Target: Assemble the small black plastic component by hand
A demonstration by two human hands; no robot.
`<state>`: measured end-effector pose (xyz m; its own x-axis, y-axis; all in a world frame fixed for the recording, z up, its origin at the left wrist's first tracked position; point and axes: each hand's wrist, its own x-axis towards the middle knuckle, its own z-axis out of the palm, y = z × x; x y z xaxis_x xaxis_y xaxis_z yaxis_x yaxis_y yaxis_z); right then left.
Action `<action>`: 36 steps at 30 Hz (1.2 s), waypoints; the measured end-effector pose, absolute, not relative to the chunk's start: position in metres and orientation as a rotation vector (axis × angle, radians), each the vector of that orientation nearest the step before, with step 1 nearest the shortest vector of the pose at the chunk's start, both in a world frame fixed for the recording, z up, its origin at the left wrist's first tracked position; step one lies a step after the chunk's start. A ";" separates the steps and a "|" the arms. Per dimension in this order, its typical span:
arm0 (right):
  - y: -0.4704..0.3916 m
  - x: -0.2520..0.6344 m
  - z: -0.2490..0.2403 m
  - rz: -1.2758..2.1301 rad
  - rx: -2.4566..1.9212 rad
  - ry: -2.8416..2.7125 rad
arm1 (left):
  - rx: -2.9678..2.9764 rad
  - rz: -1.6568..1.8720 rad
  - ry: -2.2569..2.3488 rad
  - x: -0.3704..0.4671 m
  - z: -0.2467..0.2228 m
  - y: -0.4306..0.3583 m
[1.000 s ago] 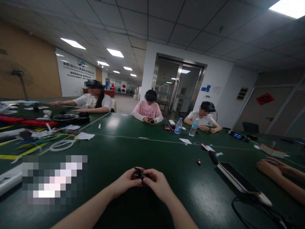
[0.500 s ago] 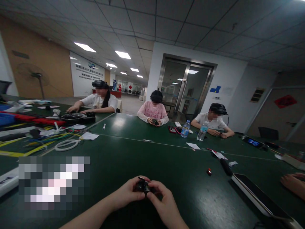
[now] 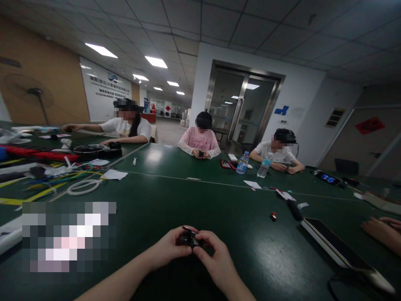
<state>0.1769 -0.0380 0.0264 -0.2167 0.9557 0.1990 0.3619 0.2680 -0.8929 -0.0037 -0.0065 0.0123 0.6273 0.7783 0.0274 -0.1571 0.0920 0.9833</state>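
Observation:
Low in the middle of the head view, both my hands meet around a small glossy black case [image 3: 187, 238] with a thin raised flap like a lid. My left hand [image 3: 169, 250] is closed on its left side, thumb along the near edge. On the right side, my right hand [image 3: 216, 256] pinches the case between thumb and bent fingers. The case is held just above the dark green table [image 3: 147, 217]. Its inside is too dark and small to make out, and my fingers cover part of it.
Right of my hands lie a small red object [image 3: 273, 216] and a large flat device [image 3: 332, 242]. Two bottles [image 3: 242, 163] stand farther back. Cables [image 3: 83, 186] and tools spread over the left side. Several people sit around the table; another person's hand [image 3: 379, 230] rests at far right.
My view has shifted slightly. Both hands keep hold of the black case, which is turned a little. The person at far left now stretches an arm out to the side.

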 end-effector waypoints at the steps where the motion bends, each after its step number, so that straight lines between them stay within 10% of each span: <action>1: -0.038 0.177 0.026 0.933 -1.209 -1.737 | 1.295 0.766 0.603 -0.004 0.013 -0.007; 36: -0.041 0.174 0.027 0.767 -1.224 -1.822 | 1.342 0.789 0.600 -0.004 0.021 -0.009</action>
